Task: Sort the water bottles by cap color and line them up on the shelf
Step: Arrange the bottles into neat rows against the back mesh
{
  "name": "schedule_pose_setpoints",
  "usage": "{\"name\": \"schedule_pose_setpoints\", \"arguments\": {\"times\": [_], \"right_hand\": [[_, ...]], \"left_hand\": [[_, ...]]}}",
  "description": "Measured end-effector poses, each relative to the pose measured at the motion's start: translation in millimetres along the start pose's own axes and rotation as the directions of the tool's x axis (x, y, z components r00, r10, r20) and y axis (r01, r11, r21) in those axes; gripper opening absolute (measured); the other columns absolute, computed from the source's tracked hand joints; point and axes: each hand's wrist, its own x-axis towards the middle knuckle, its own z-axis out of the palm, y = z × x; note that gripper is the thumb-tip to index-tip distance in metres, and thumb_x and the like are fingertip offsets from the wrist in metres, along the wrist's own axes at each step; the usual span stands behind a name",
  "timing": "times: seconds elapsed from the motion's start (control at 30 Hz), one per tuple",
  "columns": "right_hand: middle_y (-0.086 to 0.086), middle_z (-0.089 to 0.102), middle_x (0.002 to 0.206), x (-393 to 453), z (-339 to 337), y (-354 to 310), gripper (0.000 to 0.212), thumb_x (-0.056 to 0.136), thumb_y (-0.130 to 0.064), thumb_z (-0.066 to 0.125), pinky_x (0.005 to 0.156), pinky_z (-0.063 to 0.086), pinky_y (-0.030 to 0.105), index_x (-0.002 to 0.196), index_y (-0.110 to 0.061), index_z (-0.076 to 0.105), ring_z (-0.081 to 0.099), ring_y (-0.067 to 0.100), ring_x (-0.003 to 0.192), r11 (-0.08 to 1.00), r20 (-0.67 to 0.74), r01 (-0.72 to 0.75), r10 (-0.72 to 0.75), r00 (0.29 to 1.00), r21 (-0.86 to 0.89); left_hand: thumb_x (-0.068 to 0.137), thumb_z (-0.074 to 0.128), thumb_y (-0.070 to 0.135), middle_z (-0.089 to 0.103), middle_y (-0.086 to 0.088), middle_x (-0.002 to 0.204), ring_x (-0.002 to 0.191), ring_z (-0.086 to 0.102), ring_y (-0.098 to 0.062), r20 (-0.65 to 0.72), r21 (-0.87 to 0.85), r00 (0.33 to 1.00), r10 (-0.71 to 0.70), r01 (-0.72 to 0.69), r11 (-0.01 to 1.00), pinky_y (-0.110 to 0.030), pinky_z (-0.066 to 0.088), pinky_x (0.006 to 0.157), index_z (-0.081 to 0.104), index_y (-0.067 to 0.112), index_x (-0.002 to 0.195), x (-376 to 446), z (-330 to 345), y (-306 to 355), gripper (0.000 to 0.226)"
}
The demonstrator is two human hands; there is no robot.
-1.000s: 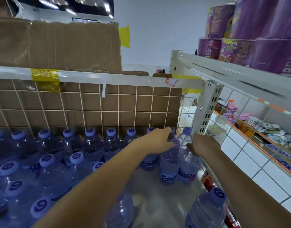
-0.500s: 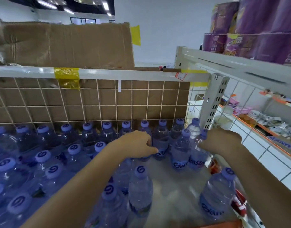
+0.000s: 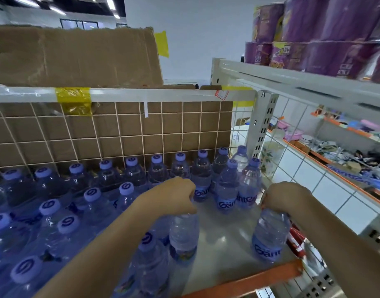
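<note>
Both hands curl over bottle tops on the grey shelf (image 3: 223, 237). The left hand (image 3: 171, 195) grips the neck of a water bottle (image 3: 183, 238) standing under its fingers; the right hand (image 3: 286, 198) clasps another bottle (image 3: 269, 236) likewise. Just beyond the knuckles, purple-capped bottles (image 3: 226, 186) line the wire grid (image 3: 120, 134).

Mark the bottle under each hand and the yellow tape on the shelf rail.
Bottle under the left hand (image 3: 183, 237): head view, on its clear body below the hand.
Bottle under the right hand (image 3: 270, 235): head view, on its body above the label.
Yellow tape (image 3: 74, 100): head view, middle of the patch.
</note>
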Motion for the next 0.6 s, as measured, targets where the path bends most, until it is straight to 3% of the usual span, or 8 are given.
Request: {"name": "schedule_pose_setpoints", "arguments": {"times": [0.07,0.17,0.27,0.33,0.5,0.6], "right_hand": [[0.004,0.061,0.111,5,2,-5,0.031,0.089,-0.027,0.052,0.08,0.047,0.029,0.118,-0.016,0.062,0.059,0.023,0.103,0.998,-0.078,0.021,-0.017,0.997,0.056],[0.003,0.056,0.095,6,-4,-17,0.024,0.091,-0.026,0.051,0.069,0.044,0.027,0.11,-0.015,0.059,0.054,0.021,0.085,0.985,-0.201,0.105,-0.075,0.977,0.139],[0.001,0.05,0.079,9,-14,-32,0.021,0.094,-0.032,0.045,0.06,0.038,0.026,0.088,-0.016,0.057,0.052,0.021,0.077,0.957,-0.312,0.233,-0.172,0.934,0.17],[0.0,0.048,0.074,12,-19,-45,0.025,0.095,-0.036,0.045,0.061,0.039,0.028,0.075,-0.019,0.045,0.058,0.024,0.081,0.934,-0.376,0.308,-0.224,0.899,0.182],[0.009,0.06,0.087,25,-25,-78,0.026,0.093,-0.042,0.05,0.064,0.038,0.03,0.084,-0.019,0.044,0.061,0.03,0.092,0.853,-0.551,0.47,-0.285,0.784,0.228],[0.01,0.065,0.096,36,-26,-89,0.025,0.093,-0.043,0.053,0.065,0.035,0.03,0.093,-0.018,0.051,0.062,0.03,0.094,0.835,-0.605,0.51,-0.3,0.737,0.207]], "left_hand": [[0.079,0.063,0.025,0.046,0.002,0.069,0.062,0.041,-0.016,-0.039,-0.063,0.999,-0.007,0.004,0.998,-0.028,0.03,0.054,0.046,0.015,0.071,6,-2,-4,0.021],[0.08,0.063,0.029,0.047,0.004,0.071,0.062,0.044,-0.012,-0.104,-0.146,0.994,-0.02,0.005,0.989,-0.027,0.036,0.056,0.052,0.014,0.079,16,-6,-7,0.018],[0.082,0.063,0.032,0.047,0.003,0.076,0.068,0.047,-0.014,-0.156,-0.149,0.987,-0.036,0.012,0.989,-0.029,0.037,0.059,0.055,0.012,0.087,29,-10,-9,0.022],[0.082,0.063,0.033,0.047,0.003,0.076,0.074,0.051,-0.02,-0.162,-0.131,0.985,-0.055,0.034,0.991,-0.031,0.039,0.062,0.054,0.012,0.088,38,-11,-11,0.023],[0.084,0.062,0.026,0.049,-0.002,0.085,0.081,0.053,-0.024,-0.175,-0.135,0.979,-0.102,0.079,0.988,-0.029,0.037,0.063,0.05,0.014,0.085,55,-4,-22,0.017],[0.086,0.059,0.023,0.051,-0.006,0.095,0.091,0.054,-0.026,-0.219,-0.104,0.968,-0.122,0.101,0.989,-0.032,0.041,0.07,0.053,0.011,0.093,60,0,-31,0.015]]}}
